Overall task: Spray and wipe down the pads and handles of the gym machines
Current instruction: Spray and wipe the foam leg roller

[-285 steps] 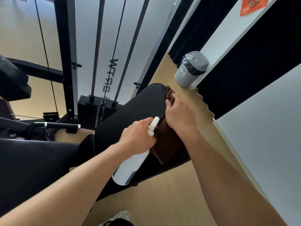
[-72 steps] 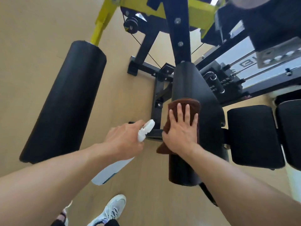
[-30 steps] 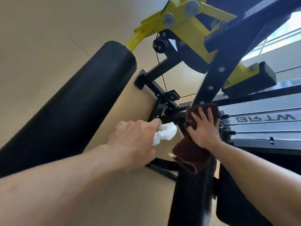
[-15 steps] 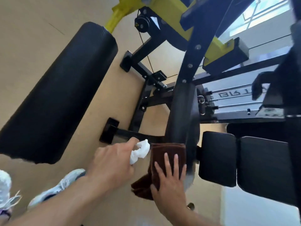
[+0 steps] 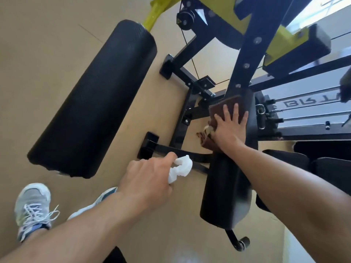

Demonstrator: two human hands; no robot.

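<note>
My right hand (image 5: 228, 128) lies flat, fingers spread, pressing a brown cloth (image 5: 224, 109) against the upper part of a narrow black pad (image 5: 228, 196) of a gym machine. A corner of the cloth hangs off the pad's left edge. My left hand (image 5: 146, 179) is closed around a spray bottle, and only its white trigger head (image 5: 180, 168) shows past my fingers, to the left of the pad. A big black roller pad (image 5: 95, 99) on a yellow arm sits further left.
The machine's black frame (image 5: 182, 128) and feet rest on the tan floor between the two pads. Yellow lever parts (image 5: 275, 44) and a weight stack with cables are at the upper right. More black pads (image 5: 322, 171) sit at the right. My shoes (image 5: 32, 207) are at the lower left.
Over the last half second my right hand slid the cloth up the narrow pad toward the frame. My left hand kept hold of the bottle and stayed beside the pad.
</note>
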